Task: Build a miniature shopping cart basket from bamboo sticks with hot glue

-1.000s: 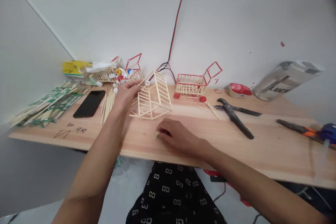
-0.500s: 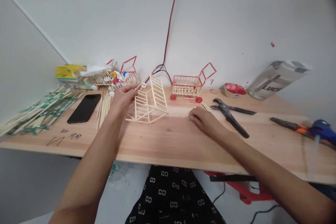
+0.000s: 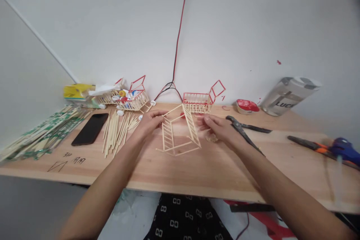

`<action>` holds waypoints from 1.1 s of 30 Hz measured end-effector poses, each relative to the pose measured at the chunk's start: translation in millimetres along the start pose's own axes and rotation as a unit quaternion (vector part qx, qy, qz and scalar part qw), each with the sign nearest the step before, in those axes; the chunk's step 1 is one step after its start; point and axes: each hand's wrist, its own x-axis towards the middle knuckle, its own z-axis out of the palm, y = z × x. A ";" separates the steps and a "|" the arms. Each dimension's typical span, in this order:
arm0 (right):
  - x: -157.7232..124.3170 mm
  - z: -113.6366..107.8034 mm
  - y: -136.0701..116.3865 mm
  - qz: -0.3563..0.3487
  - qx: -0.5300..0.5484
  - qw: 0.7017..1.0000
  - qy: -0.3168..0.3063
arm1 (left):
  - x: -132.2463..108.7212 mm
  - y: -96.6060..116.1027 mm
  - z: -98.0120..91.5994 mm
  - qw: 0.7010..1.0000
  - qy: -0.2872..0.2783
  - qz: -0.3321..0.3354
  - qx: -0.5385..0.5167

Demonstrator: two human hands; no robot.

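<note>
A bare wooden stick frame [image 3: 180,133], shaped like a small cart basket, is tilted over the middle of the wooden table [image 3: 197,168]. My left hand [image 3: 150,122] grips its left upper edge with closed fingers. My right hand [image 3: 221,129] pinches its right side near the top rail. A finished stick cart with red trim [image 3: 201,101] stands just behind the frame by the wall. A loose pile of plain sticks [image 3: 118,131] lies to the left of my left hand.
A black phone [image 3: 90,129] and wrapped chopstick packets [image 3: 42,135] lie at the left. More red-trimmed carts with bottle caps [image 3: 131,97] sit at the back left. Black pliers [image 3: 243,129], a red-lidded tub [image 3: 244,107], a silver packet [image 3: 289,92] and a blue glue gun [image 3: 341,148] lie to the right.
My right hand came from the table near the pliers to the frame and took hold of it. Both hands brought the frame toward the middle and turned it.
</note>
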 end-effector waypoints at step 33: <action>-3.0 21.0 6.7 0.181 0.439 0.880 -0.026 | 10.5 60.6 65.5 0.914 -0.149 0.227 0.302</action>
